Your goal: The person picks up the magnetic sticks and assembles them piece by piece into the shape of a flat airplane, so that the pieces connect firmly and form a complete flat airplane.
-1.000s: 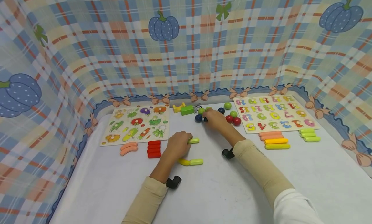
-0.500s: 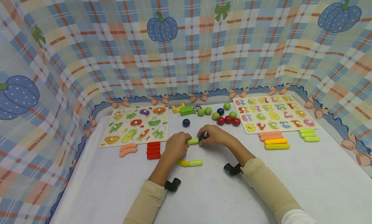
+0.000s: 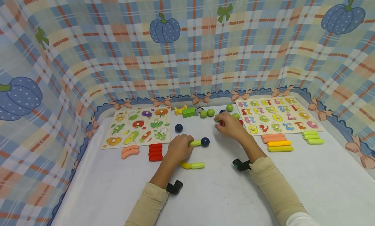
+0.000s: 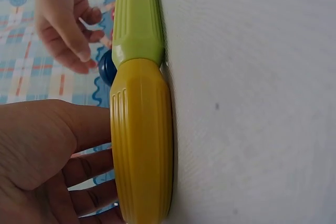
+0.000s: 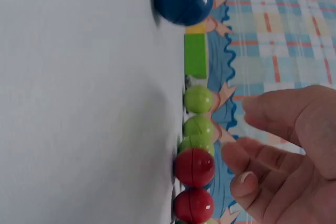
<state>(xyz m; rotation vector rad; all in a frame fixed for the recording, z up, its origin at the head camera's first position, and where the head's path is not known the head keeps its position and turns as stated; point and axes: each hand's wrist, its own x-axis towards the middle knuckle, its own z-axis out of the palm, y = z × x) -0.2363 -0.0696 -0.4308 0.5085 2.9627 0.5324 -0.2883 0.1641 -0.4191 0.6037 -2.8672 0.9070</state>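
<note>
I have the left grip [image 3: 180, 147] pinching a green stick [image 3: 196, 143], its tip at the nearer blue ball [image 3: 205, 142] on the table [image 3: 219, 193], a yellow stick [image 3: 184, 164] this side of that ball, my right grip [image 3: 230, 125] loosely parted, holding nothing, beyond the ball, near red balls [image 5: 194, 167]

A person's two arms, dressed in tan and white with black at the wrists.
The left sleeve [image 3: 146, 201] and right sleeve [image 3: 276, 188] are plain tan cloth, lightly creased, each ending in a thick cuff. White cloth [image 3: 300, 219] shows at the right sleeve's near end. The left wrist camera [image 3: 175, 187] and right wrist camera [image 3: 241, 164] are black, stubby and bent like pipe elbows.
</note>
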